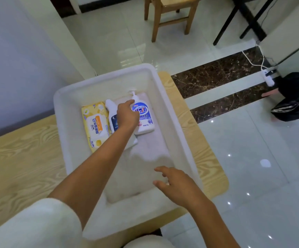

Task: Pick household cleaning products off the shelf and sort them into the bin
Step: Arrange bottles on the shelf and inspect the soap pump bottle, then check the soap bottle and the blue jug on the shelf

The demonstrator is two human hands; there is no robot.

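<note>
floor: glossy pale tile, dark marble bands seen at right.
table: light wood grain; bin is carried on its right end.
bin: white plastic, open top, set lengthwise away from the camera; all three products are laid at its far end, near half bare.
chair: wooden, seen on the floor past the bin, well apart from the table.
wipes: yellow pack, laid flat, leftmost in the bin, against the left wall.
pump bottle: white, blue label, laid on its back, pump pointed away; rightmost of the three.
bottle: white, dark blue label, laid between wipes and pump bottle, partly hidden under the hand.
left grip: reached into the bin, placed over the bottle, fingertips touching the pump bottle's shoulder; whether anything is held cannot be told.
right grip: wide, fingers spread, nothing held; held over the bin's near right corner.
</note>
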